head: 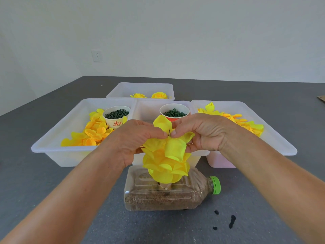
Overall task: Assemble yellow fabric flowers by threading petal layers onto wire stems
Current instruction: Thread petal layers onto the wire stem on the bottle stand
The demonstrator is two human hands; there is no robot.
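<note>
Nearest the camera, dark ink-like spots [231,221] are seen on the grey table [44,182], and just beyond them a clear plastic bottle with a green cap [168,192], partly filled with brown grain or sand, is laid on its side. From its upper face a thin dark wire stem [169,132] is seen to rise, and a stack of yellow fabric petal layers [167,161] is threaded on it, hanging just above the bottle. Both forearms are stretched forward from the lower corners and drawn together over the stack. The topmost petal layer is pinched by the left hand [135,140] on one side of the wire tip and by the right hand [204,132] on the other, fingers curled, knuckles turned up, fingertips almost meeting at the wire. Behind the hands, three translucent white plastic bins stand side by side: the left bin [52,147] holds loose yellow petals and a white paper cup [116,118] of dark green pieces, the middle bin [146,108] holds a red paper cup [174,112] of green rings, and the right bin [277,145] holds more petals. Farther back, a fourth bin [140,88] holds two finished yellow flowers [159,95]. A wall socket [97,56] is set in the white wall.
</note>
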